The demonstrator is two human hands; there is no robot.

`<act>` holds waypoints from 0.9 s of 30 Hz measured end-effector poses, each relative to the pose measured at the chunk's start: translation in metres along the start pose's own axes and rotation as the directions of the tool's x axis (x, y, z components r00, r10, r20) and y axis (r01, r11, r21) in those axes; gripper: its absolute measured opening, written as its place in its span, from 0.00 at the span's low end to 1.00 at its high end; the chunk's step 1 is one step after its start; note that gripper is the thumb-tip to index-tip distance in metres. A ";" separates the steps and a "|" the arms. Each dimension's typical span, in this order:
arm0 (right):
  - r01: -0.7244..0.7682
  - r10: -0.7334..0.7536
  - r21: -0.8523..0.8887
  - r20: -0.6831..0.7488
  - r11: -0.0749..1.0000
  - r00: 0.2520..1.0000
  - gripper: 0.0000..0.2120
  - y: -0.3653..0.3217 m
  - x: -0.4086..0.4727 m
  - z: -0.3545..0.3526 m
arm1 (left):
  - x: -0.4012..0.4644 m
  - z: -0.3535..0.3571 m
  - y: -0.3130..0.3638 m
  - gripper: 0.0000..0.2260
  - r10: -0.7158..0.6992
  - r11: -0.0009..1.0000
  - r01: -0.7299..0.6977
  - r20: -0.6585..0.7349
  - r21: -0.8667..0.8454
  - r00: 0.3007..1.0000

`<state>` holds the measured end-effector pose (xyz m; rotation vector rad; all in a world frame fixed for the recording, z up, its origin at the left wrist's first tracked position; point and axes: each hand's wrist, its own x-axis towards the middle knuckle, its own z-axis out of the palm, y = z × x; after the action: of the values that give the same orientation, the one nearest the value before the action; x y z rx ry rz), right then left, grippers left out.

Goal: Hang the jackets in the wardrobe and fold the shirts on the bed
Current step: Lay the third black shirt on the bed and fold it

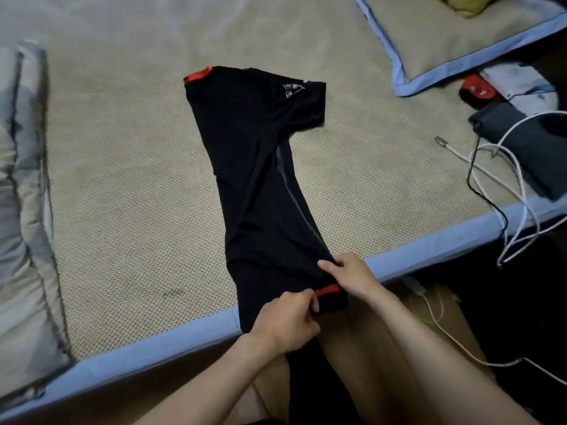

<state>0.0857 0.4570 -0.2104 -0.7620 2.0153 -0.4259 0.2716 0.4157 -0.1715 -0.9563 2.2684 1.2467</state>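
A black shirt with red trim lies lengthwise on the bed's beige mat, folded into a narrow strip with one sleeve sticking out to the right at the far end. Its near end hangs over the bed's blue edge. My left hand pinches the hem at the near edge, fingers curled round the cloth. My right hand grips the same hem just to the right, beside a red trim patch.
A grey quilt is bunched along the left side. A blue-edged pillow lies at the back right. Dark folded clothes, a red item and white and black cables sit at the right edge.
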 end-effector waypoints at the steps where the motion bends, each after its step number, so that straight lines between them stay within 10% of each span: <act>1: -0.002 0.001 -0.037 -0.019 0.999 1.000 0.23 0.005 0.002 -0.002 | -0.001 -0.005 -0.010 0.10 -0.042 0.999 0.044 -0.066 0.032 0.997; 5: 0.006 -0.007 -0.045 -0.028 0.999 1.000 0.26 0.014 0.004 -0.007 | -0.008 -0.021 -0.057 0.21 -0.186 0.945 0.245 -0.260 0.215 0.947; 20: 0.035 -0.049 -0.258 -0.045 0.966 0.998 0.20 -0.014 0.021 -0.018 | 0.016 -0.078 -0.083 0.05 -0.236 0.914 0.192 0.082 0.359 0.968; 27: -0.017 0.045 -0.112 0.255 0.994 0.966 0.20 -0.002 0.044 -0.026 | 0.177 -0.233 -0.029 0.08 -0.079 0.964 0.171 -0.391 0.206 0.917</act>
<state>0.0474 0.4261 -0.2237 -0.8077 1.8144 -0.1884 0.1675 0.1405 -0.1719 -1.3200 2.5223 0.7613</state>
